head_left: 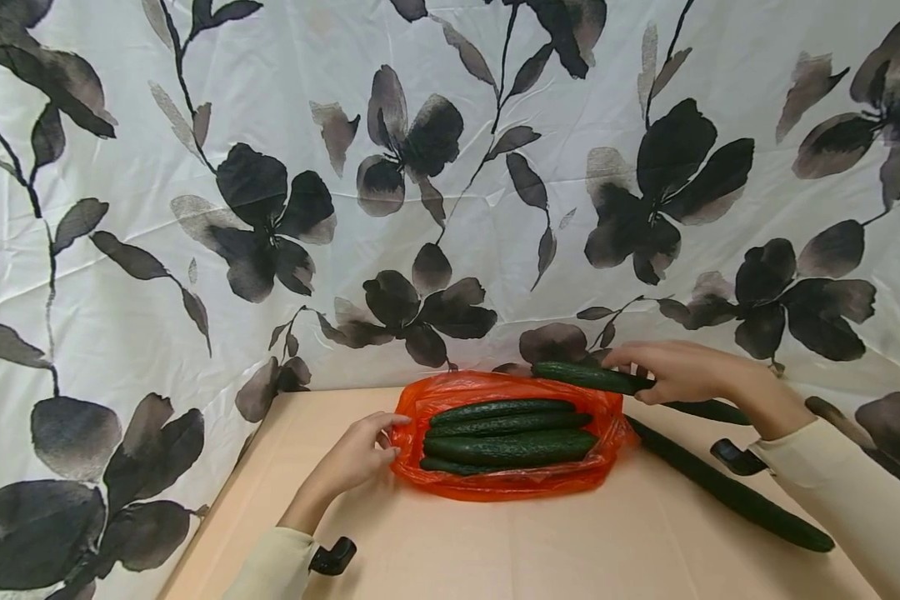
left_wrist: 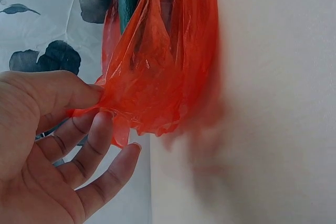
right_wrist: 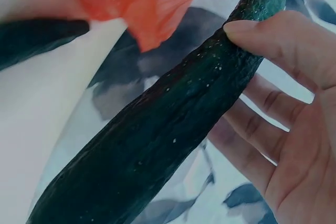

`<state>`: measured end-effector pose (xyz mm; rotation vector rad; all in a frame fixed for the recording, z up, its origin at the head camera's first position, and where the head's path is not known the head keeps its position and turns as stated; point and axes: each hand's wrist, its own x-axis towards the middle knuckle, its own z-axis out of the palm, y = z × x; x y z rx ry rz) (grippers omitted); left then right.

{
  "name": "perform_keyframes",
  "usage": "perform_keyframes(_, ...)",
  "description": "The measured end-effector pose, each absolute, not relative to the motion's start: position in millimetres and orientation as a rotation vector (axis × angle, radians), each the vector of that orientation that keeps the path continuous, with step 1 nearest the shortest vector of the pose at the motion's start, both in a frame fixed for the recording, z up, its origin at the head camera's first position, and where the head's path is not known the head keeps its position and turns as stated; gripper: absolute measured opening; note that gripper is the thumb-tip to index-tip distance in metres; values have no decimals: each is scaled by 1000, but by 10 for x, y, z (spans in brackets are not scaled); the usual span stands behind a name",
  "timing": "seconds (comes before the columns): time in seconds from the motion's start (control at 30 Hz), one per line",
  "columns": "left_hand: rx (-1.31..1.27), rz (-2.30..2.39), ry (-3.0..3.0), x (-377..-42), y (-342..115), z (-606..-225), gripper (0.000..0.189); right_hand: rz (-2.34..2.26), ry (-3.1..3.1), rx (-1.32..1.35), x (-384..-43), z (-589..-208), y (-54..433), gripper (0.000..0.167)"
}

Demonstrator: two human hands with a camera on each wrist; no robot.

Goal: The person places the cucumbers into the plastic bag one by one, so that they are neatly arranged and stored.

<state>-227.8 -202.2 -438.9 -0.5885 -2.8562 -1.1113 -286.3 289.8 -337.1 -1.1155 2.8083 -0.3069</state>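
Note:
An open red plastic bag point(head_left: 495, 493) sits on the table with several dark green cucumbers point(head_left: 510, 450) lying side by side in it. My left hand point(head_left: 352, 454) pinches the bag's left edge between thumb and fingers; the left wrist view shows the gathered red film point(left_wrist: 142, 93) at the fingertips. At the bag's far right corner, my right hand point(head_left: 678, 372) grips a long cucumber point(head_left: 585, 376) held above the table. In the right wrist view the thumb presses on this cucumber point(right_wrist: 157, 124), with the fingers behind it.
Another cucumber point(head_left: 735, 492) lies slantwise on the table to the right of the bag, under my right forearm. The pale tabletop point(head_left: 510, 550) ends at a white cloth with dark flowers point(head_left: 420, 250) hanging behind it.

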Motion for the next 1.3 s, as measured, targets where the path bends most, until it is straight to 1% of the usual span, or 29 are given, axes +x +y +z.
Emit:
perform_keyframes(0.3, -600, -1113, -2851, -2274, -2035, -4375, 45, -319, 2765, -1159, -2856, -3277, 2464, 52)
perform_keyframes(0.63, -618, -1142, -2856, -2244, -2073, -4351, 46, -334, 2702, -1290, -2871, -3226, 2104, 52)
perform_keyframes(1.3, -633, -1156, -2870, -2205, -2120, -4318, 46, -382, 2615, -1475, -2886, -3315, 1526, 53)
